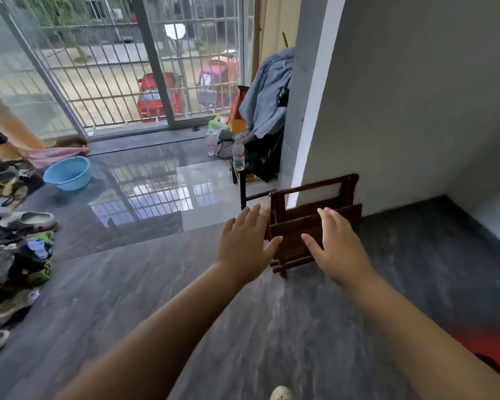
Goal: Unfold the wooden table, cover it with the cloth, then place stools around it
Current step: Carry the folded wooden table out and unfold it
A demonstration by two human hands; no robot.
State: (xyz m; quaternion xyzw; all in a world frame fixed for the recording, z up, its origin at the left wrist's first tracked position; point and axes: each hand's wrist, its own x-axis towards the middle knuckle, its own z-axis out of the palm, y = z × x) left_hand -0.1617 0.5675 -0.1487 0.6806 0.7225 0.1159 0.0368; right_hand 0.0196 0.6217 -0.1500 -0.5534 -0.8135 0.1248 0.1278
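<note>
The left hand (244, 241) and the right hand (337, 246) are held out flat with fingers spread, and nothing is grasped by either. The folded wooden table (295, 223) is found straight ahead of them, stood on edge on the floor (243, 313) against the corner of the wall (387, 111), its long axis laid across the view from left to right. Its left end is flanked by the left hand, and its panel is overlapped by the right (contact cannot be told). No writing can be read; the label on the bottle (238, 157) is too small.
</note>
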